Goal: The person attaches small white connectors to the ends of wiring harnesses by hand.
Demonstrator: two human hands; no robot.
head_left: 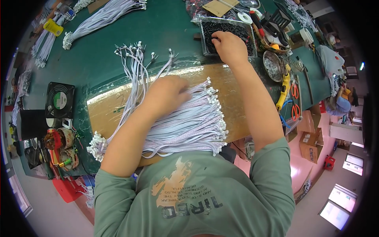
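Observation:
A thick bundle of white ribbon cables (181, 130) with white connectors at its ends lies on a brown board (112, 98) close to my body. More cables with bare wire tips (136, 59) fan out toward the far side, past my left forearm. My left hand (167, 93) is over the bundle, smeared by motion; one cable end shows just beyond it, and whether it is gripped is hidden. My right hand (231, 47) reaches over a clear plastic box (203, 41) of small black parts (217, 27). Its fingers are curled together at the parts; what they pinch cannot be made out.
Right of the box are a metal bowl (272, 65), a yellow tool (285, 85) and orange-handled scissors (295, 112). A black fan (60, 100) stands at the left. Another cable bundle (104, 21) and a yellow bottle (53, 27) lie on the green table's far left.

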